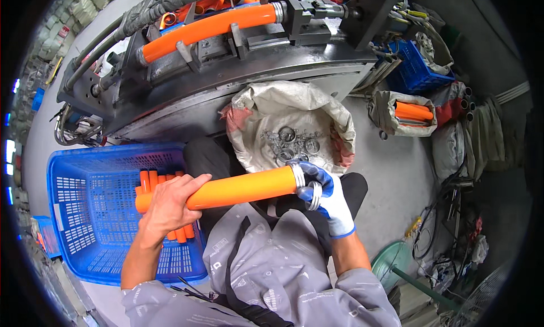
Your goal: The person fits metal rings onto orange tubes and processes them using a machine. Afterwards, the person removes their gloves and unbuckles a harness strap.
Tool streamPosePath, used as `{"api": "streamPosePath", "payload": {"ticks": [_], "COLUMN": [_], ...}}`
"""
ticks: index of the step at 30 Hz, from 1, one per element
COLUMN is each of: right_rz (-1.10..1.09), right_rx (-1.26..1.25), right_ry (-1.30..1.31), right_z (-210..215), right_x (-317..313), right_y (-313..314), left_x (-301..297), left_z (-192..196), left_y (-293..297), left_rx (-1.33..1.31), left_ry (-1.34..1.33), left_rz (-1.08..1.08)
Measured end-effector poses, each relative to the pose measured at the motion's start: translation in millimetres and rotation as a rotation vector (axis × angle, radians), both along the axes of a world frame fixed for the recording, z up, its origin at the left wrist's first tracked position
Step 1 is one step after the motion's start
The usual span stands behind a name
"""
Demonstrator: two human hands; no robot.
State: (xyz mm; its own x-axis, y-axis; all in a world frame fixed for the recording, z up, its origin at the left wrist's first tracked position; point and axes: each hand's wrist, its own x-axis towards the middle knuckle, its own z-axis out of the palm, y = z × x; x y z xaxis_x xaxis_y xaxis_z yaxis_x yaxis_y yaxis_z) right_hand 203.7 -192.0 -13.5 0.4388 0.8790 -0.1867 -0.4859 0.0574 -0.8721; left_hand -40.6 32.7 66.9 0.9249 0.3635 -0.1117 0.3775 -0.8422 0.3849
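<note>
Two hands at work: one orange tube lies between them above the lap, slightly tilted, its right end higher than its left.
Left hand: bare, fingers wrapped around the tube toward its left end, thumb along the upper side; the tube's end pokes out past the hand, over the basket.
Right hand: in a white knit glove with blue-coated fingers, which are curled and gripping the silver end ring at the tube's right end.
Spare rings: a few silver ones bunched at the gloved fingers, just beside the tube end; their exact count is hard to tell.
Blue basket: plastic, slotted, at the person's left, with shorter orange tubes inside.
Woven sack: whitish, rolled open in front of the knees, with metal rings and clear bits at its bottom.
Machine bench: dark metal, beyond the sack, carrying a curved orange tube with silvery ends.
Right side: a blue crate, with a small sack of orange tubes near it.
Lap: grey printed garment.
</note>
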Motion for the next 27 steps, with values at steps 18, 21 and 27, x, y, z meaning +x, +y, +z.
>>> {"api": "streamPosePath", "payload": {"ticks": [18, 21, 27], "right_rz": [-0.028, -0.174, -0.199], "right_rx": [-0.158, -0.236, -0.06], "right_ry": [-0.095, -0.092, 0.426], "right_z": [12, -23, -43], "right_x": [8, 14, -5], "right_y": [4, 5, -7], "left_x": [3, 3, 18], "left_z": [-28, -46, -24], "left_y": [-4, -10, -28], "left_rx": [0.002, -0.255, -1.024], "left_ry": [-0.074, -0.278, -0.921], "left_rz": [0.07, 0.197, 0.561]}}
